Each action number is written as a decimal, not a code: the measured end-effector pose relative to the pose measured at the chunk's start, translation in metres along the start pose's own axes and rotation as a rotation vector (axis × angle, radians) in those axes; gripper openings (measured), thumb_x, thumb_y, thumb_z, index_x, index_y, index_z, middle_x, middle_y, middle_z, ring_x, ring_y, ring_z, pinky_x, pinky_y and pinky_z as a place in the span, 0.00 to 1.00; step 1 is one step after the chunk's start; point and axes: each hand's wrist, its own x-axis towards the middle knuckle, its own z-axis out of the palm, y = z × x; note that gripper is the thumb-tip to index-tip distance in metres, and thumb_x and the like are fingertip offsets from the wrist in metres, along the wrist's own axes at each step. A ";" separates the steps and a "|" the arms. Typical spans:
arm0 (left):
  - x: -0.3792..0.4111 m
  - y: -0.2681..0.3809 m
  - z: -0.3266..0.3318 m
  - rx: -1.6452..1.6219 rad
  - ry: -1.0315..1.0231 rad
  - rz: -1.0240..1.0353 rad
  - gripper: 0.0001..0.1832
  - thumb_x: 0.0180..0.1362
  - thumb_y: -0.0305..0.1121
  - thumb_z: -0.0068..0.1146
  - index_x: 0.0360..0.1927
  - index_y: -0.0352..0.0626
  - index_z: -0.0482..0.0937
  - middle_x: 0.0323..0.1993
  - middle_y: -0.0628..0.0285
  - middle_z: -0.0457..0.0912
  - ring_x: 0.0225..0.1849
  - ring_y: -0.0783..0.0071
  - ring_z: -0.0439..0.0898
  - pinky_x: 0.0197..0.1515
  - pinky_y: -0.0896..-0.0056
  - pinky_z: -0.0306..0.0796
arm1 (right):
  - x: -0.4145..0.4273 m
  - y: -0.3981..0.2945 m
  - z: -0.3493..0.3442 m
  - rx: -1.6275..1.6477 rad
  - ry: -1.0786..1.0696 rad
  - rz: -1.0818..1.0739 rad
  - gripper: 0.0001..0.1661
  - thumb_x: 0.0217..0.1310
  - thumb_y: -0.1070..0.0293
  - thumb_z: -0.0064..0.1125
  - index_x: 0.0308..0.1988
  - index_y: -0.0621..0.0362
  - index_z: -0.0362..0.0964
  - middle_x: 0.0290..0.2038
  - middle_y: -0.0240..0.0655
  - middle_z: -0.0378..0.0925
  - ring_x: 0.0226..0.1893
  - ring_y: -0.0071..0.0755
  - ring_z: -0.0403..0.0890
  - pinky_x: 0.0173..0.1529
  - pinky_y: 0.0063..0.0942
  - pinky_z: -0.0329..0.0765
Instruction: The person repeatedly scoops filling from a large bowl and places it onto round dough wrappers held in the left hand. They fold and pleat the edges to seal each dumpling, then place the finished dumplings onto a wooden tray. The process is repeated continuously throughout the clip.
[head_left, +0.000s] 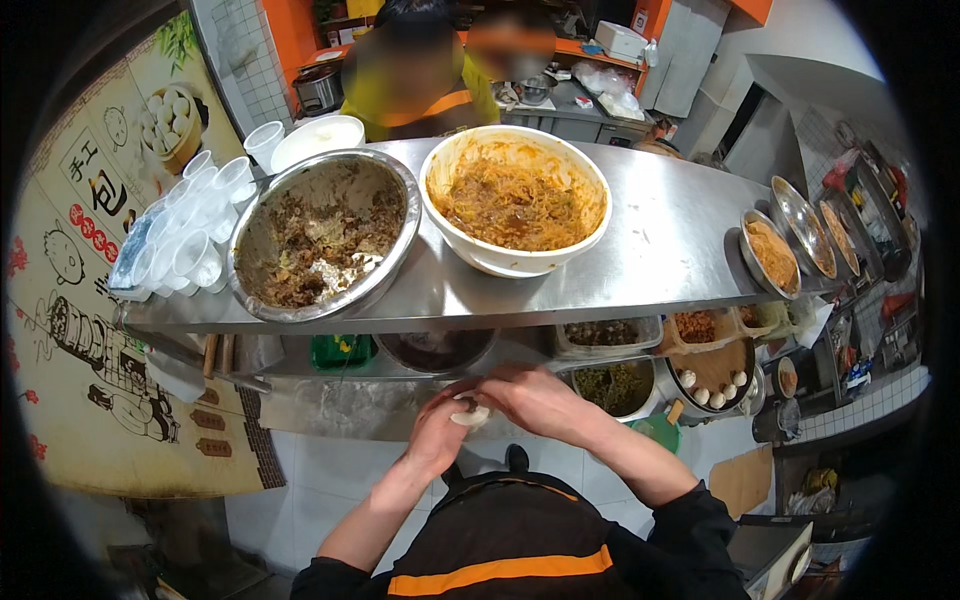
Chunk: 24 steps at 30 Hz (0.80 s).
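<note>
My left hand (439, 431) cradles a round of white dough (472, 415) with a bit of dark filling showing in it. From the right, the fingers of my right hand (525, 397) pinch the edge of the same dough. Both hands are over the near edge of a lower worktop (337, 405) that looks dusted with flour. On the steel shelf beyond, a metal bowl of brown filling (322, 232) stands left of a white bowl of orange-brown shredded filling (517, 199). Several small filled buns (701, 395) lie on a round steamer tray to the right.
The raised steel shelf (660, 225) crosses in front of me. Clear plastic cups (196, 255) crowd its left end; bowls of filling (771, 255) stand at its right. Below are filling containers (611, 334), a green tray (341, 351) and wooden rods (219, 354). Two people are behind the shelf.
</note>
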 end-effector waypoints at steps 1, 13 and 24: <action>0.001 -0.002 0.002 -0.065 0.002 0.017 0.20 0.67 0.27 0.51 0.62 0.40 0.77 0.56 0.59 0.82 0.61 0.63 0.79 0.64 0.57 0.71 | 0.000 0.000 0.001 -0.007 0.011 -0.012 0.09 0.66 0.68 0.60 0.41 0.62 0.77 0.37 0.50 0.81 0.41 0.59 0.83 0.44 0.50 0.80; 0.008 -0.002 -0.013 0.048 -0.038 -0.023 0.19 0.66 0.27 0.50 0.59 0.39 0.78 0.56 0.59 0.82 0.59 0.65 0.80 0.63 0.53 0.75 | 0.000 -0.005 0.002 -0.113 0.027 -0.030 0.09 0.65 0.68 0.57 0.42 0.61 0.74 0.42 0.49 0.82 0.46 0.58 0.83 0.47 0.49 0.81; 0.013 -0.022 -0.022 -0.078 -0.063 -0.104 0.12 0.62 0.23 0.55 0.49 0.42 0.81 0.48 0.63 0.84 0.55 0.61 0.83 0.61 0.45 0.77 | -0.006 -0.002 0.010 -0.228 -0.025 -0.128 0.08 0.62 0.67 0.60 0.41 0.56 0.75 0.37 0.41 0.79 0.44 0.49 0.83 0.46 0.43 0.82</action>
